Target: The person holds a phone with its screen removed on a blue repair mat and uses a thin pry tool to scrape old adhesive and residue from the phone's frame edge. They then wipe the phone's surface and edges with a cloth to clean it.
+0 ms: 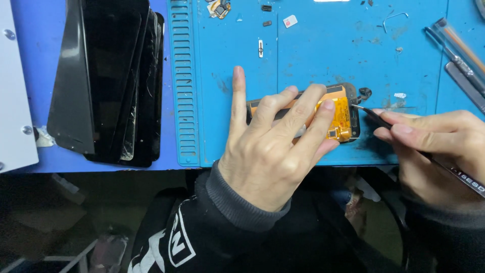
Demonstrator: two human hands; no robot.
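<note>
Pin phone assembly (339, 114) flat under spread left hand (270, 146); keep tweezers (371, 115), pinched in right hand (439, 146), shallow at the edge.

The left hand (273, 151) hides most of the phone part (343, 114) under its fingers (303, 108); the tweezers (371, 115) run out past the right edge.
</note>
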